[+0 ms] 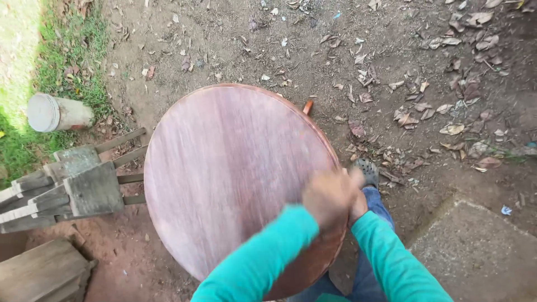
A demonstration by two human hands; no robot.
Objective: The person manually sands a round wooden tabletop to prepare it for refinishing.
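**Two hands at the near right edge of a round wooden tabletop**

The left hand [327, 197] lies on the reddish-brown round tabletop [224, 168], close to its right rim, blurred by motion; whether its fingers are spread flat or curled on something cannot be told. The right hand [358, 206] sits just beside it at the very edge of the disc, mostly hidden behind the left, so its grip cannot be told either. The two hands are together, touching or nearly so. Both arms wear teal sleeves [263, 257].

Going from left to right: a pale cylindrical container [56, 113] lies on its side in the grass at far left. Below it, a bundle of grey wooden pieces with slats [72, 187] stands just beside the disc's left rim. The disc fills the middle, slightly oval in this view, its long axis running from upper left to lower right, and nearly all of its surface spreads away to the left of the hands. The left hand is the one further onto the wood. Right of the hands, a grey shoe [367, 170] and a blue-trousered leg show below the rim, then bare earth strewn with dry leaves [436, 106], and a concrete slab [481, 251] at lower right.
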